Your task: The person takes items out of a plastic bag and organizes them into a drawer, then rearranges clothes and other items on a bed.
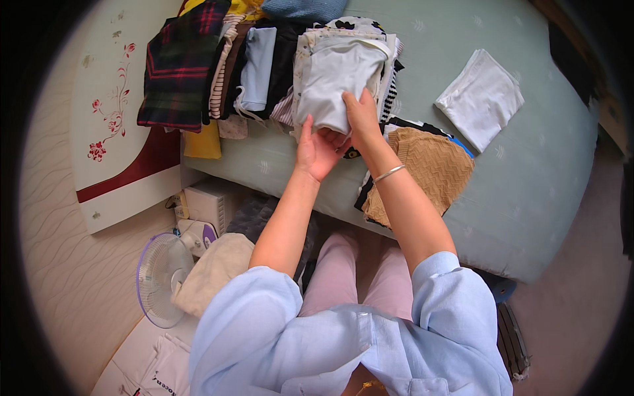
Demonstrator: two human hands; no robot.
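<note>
Both hands grip the near end of a folded white garment [337, 74], which rests on a stack of folded clothes with patterned fabrics showing at its edges. My left hand [319, 151] is palm up at the near left edge, thumb on top and fingers partly under the cloth. From the right, my right hand [362, 116] has its thumb and index finger over the garment; its other fingers are partly hidden below. Just beyond my right forearm lies a tan knitted garment [431, 168] on a smaller pile. Farther right, a folded white cloth [480, 101] lies by itself.
Folded clothes line the bed's [535, 208] left part, including a plaid garment [178, 69] and a light blue one [260, 67]. Left stands a headboard [106, 123] with red flowers. A fan [163, 282] and a beige cloth [218, 270] are at lower left.
</note>
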